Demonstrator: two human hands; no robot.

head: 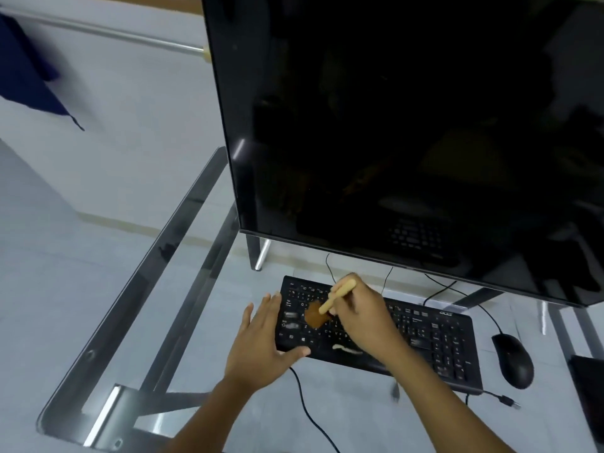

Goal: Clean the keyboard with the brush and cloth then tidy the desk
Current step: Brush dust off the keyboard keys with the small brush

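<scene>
Head cam: right hand (pixel 362 317) pinching brush (pixel 327 307), sweeping keys; left hand (pixel 261 341) open flat, empty, steadying keyboard (pixel 434 341) edge.

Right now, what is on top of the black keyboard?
On the black keyboard, the right hand sweeps a wooden-handled brush; the left hand steadies its left end. A pale smear lies nearby. Keys beneath the hands are hidden.

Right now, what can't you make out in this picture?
Head view only:
- Cloth: not in view.
- Brush bristles: motion-blurred.
- Middle keys of the keyboard: hidden under the right hand.
- Key letters: too small.
- Dark object: cut off by the right edge.
- Monitor: top cropped.
</scene>
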